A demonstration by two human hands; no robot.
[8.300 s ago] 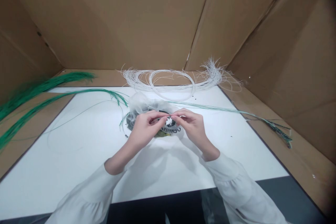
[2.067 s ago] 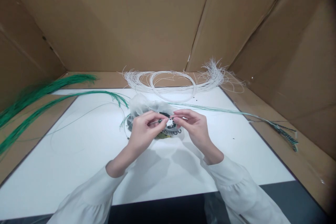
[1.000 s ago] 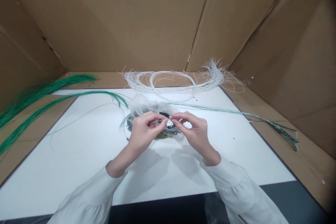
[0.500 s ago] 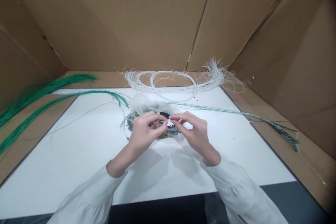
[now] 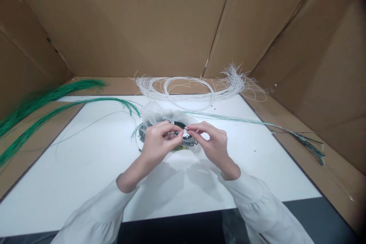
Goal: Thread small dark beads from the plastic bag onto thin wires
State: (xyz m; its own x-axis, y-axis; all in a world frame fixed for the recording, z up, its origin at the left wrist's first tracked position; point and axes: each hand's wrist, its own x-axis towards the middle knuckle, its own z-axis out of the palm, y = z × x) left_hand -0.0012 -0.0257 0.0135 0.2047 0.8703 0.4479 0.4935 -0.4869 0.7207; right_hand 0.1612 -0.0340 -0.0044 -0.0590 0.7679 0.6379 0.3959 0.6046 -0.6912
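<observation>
My left hand (image 5: pixel 161 136) pinches a thin pale strand (image 5: pixel 171 133) between thumb and forefinger. Its fingertips almost meet those of my right hand (image 5: pixel 210 137), which is also closed in a pinch. Whatever sits between the right fingertips is too small to make out. Just under both hands lies a clear plastic bag (image 5: pixel 154 113) with dark small pieces (image 5: pixel 180 124) in its opening. Printed dark letters show on the bag's front, partly covered by my fingers.
Green strand bundles (image 5: pixel 65 111) lie on the left. A coil of white strands (image 5: pixel 188 80) rests at the back. Thin green strands (image 5: pixel 243 119) run right to dark striped pieces (image 5: pixel 317 152). Cardboard walls (image 5: pixel 137 23) enclose the white table (image 5: pixel 94 175) at the back and sides.
Both hands keep nearly the same pose over the bag. The right fingertips have shifted very slightly, and the pale strand between the hands shows a little more clearly.
</observation>
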